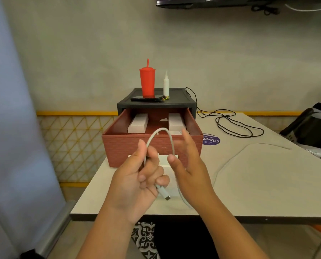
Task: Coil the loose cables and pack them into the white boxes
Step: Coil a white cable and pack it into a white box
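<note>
Both forearms reach forward over the near edge of the table (249, 184), the left hand (137, 178) curled palm-up around a white cable (160, 130) whose plug sticks out below its fingers, the right hand (190, 163) open with straight fingers beside the loop, and beyond them an open brown drawer (152, 146) holds two white boxes (138, 123).

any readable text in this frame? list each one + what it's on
"Clay" plus one more letter cut off by the drawer: purple round sticker on the table.
Smaller lines on the same sticker: too small to read.
Grey lettering on the black and white bag at the right edge: too blurred to read.
No other readable text shows.
</note>
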